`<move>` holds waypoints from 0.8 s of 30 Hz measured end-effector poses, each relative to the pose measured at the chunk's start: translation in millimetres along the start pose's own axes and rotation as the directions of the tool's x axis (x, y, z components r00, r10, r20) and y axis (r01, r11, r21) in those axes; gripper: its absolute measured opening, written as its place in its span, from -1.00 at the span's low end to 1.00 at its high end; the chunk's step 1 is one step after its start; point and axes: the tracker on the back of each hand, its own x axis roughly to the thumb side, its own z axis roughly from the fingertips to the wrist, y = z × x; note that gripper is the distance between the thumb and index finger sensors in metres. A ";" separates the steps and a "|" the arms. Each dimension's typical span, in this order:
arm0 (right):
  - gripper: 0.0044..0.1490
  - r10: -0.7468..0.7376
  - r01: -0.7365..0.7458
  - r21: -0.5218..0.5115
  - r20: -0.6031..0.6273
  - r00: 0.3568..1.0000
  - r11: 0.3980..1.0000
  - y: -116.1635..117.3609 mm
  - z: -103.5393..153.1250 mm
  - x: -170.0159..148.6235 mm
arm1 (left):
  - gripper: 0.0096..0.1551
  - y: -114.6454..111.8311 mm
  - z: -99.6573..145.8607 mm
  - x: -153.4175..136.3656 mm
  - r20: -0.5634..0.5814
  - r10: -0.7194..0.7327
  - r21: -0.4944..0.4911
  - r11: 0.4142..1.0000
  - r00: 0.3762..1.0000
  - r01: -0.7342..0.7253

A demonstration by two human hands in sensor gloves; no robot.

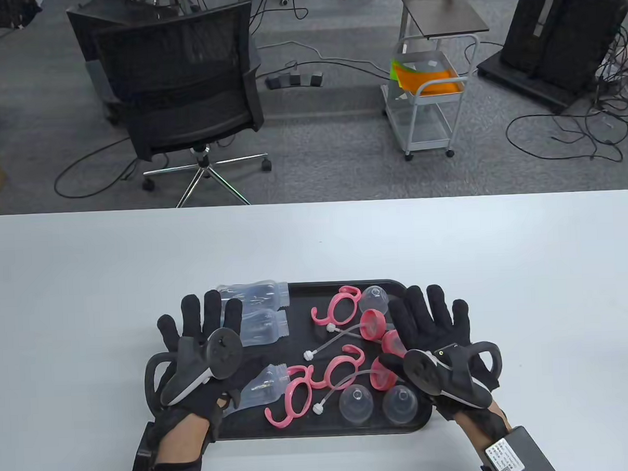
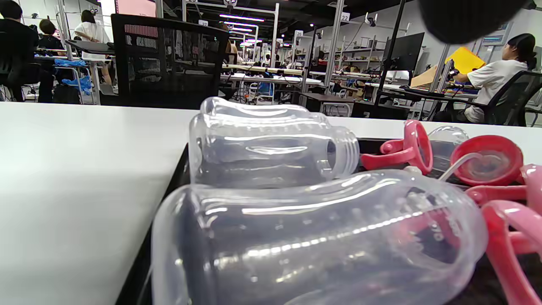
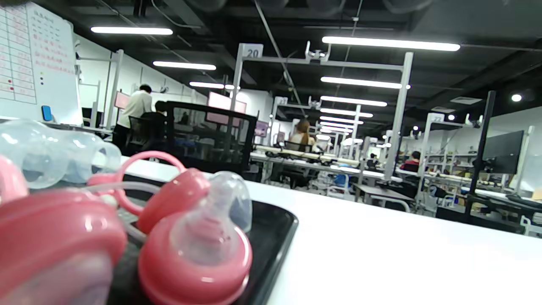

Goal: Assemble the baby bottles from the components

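A black tray (image 1: 322,432) on the white table holds the loose parts. Three clear bottles (image 1: 262,296) (image 2: 313,241) lie along its left side. Pink handle rings (image 1: 287,403), pink collars with nipples (image 1: 372,324) (image 3: 199,250), clear dome caps (image 1: 356,404) and straws with white ends (image 1: 339,334) fill the middle and right. My left hand (image 1: 201,323) lies flat over the tray's left edge, fingers straight, beside the bottles. Over the right edge my right hand (image 1: 432,319) is spread flat next to the collars. Neither hand holds anything.
The white table (image 1: 450,250) stretches bare around the tray on all sides. Beyond its far edge stand a black office chair (image 1: 183,90) and a white cart (image 1: 427,95) on the floor. In the wrist views, people sit at distant workbenches.
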 end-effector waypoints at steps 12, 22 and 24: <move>0.20 -0.030 0.030 -0.006 -0.034 0.999 1.000 -2.9 1.5 -10.9 | 0.38 6.6 6.0 5.5 0.051 0.004 -0.011 1.000 0.999 -0.004; 0.19 -0.078 0.080 0.022 -0.064 0.995 0.997 3.0 2.9 -21.9 | 0.42 6.1 9.0 14.7 0.117 -0.033 -0.118 0.992 0.993 0.047; 0.19 -0.085 0.088 0.033 -0.069 0.994 0.996 5.0 2.8 -23.5 | 0.41 4.8 8.7 20.6 0.133 -0.075 -0.140 0.986 0.988 0.094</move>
